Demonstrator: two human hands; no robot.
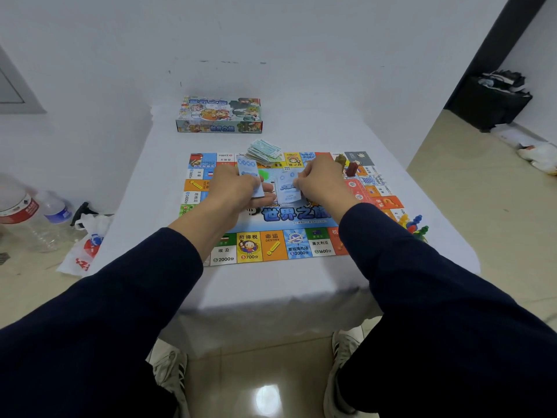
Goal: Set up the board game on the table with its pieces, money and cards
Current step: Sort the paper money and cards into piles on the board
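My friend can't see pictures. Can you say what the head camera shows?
A person's left hand and right hand each hold blue cards over a colourful game board on a white table. Paper money lies on the board's far edge, the game box beyond.

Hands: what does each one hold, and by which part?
Left hand grips blue cards by their lower end; right hand pinches a blue card by its right edge.

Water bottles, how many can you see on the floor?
2. A big clear bottle with a red label lies at the far left edge, and a smaller bottle with a blue label sits just right of it. More may be hidden out of frame.
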